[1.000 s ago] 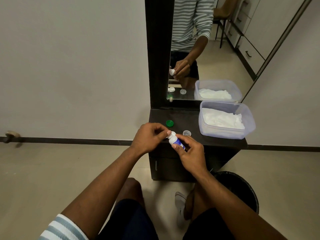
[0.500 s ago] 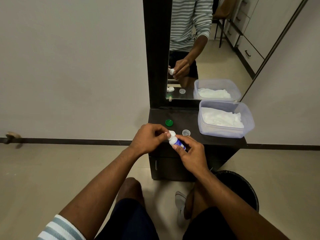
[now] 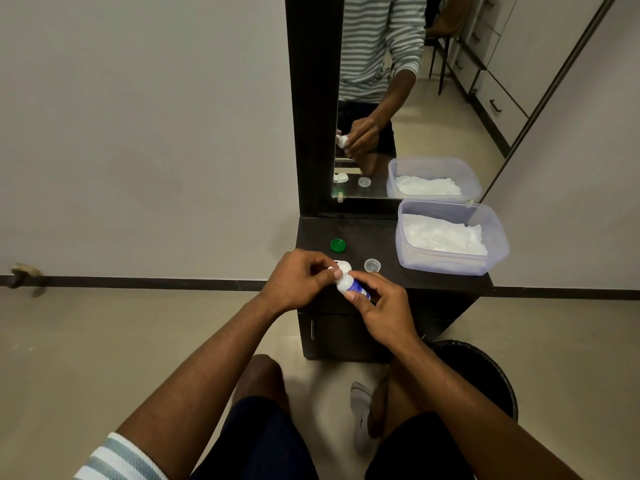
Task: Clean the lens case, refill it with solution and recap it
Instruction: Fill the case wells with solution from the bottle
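Note:
A small white solution bottle (image 3: 348, 285) with a blue label is tilted above the front edge of the dark dresser top (image 3: 374, 233). My right hand (image 3: 379, 304) grips its body. My left hand (image 3: 298, 282) pinches the white cap (image 3: 341, 265) at the bottle's top. A green lens case cap (image 3: 338, 245) lies on the dresser behind my hands. A clear round lens case part (image 3: 372, 265) sits to the right of the bottle. The lens case's other parts are hidden or cannot be told apart.
A clear plastic tub (image 3: 450, 263) holding white tissue stands at the right on the dresser. A mirror (image 3: 391, 98) rises behind and reflects my hands. A black bin (image 3: 485, 372) is on the floor at the lower right. My knees are below.
Both hands stay on the bottle in nearly the same place. The left fingers have shifted slightly on the cap.

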